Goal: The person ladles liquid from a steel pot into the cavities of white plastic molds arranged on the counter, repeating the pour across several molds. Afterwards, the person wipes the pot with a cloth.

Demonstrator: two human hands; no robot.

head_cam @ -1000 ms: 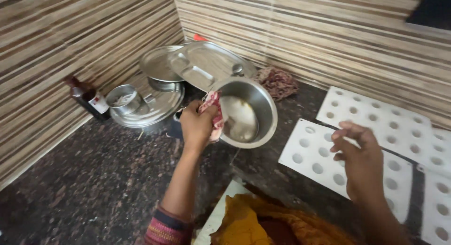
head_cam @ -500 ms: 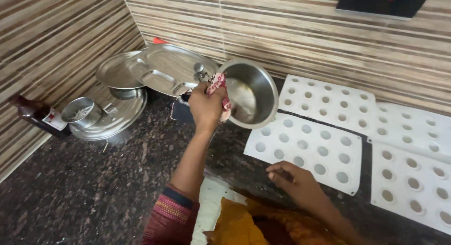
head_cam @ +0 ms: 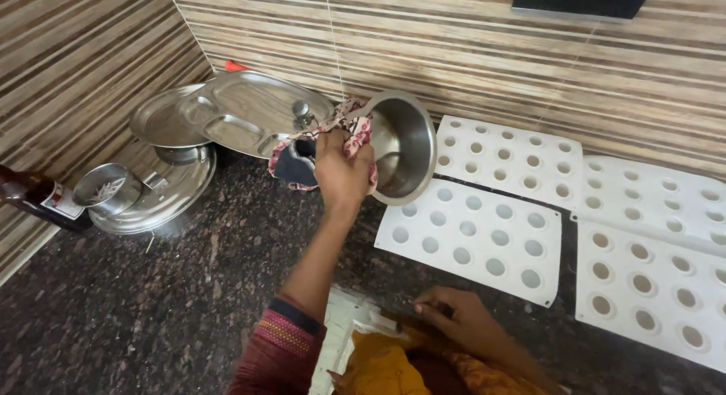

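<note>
Dark speckled granite counter (head_cam: pixel 151 312) in a corner with striped brown wall tiles, so pretty clearly a kitchen worktop. Judging by the grip, a wiping or drying step is in hand: a round steel bowl (head_cam: pixel 404 149) is held tipped on its side above the counter, mouth turned towards the right, by the left hand (head_cam: pixel 342 172), whose fingers are clamped on the bowl's rim through a red-and-white patterned cloth (head_cam: pixel 355 130). The bowl looks shiny and clean inside, nothing visibly left in it. The right hand (head_cam: pixel 454 315) is rested low near the body, fingers loosely curled together, nothing seen gripped. For the next move, probably a steady hold is called for, since a smooth bowl pinched through cloth could slip. Just left, a steel compartment tray (head_cam: pixel 249 115) is stacked over other steel dishes, with a brown bottle (head_cam: pixel 38 202) further left. White moulds (head_cam: pixel 476 228) with round cavities are laid out right.
</note>
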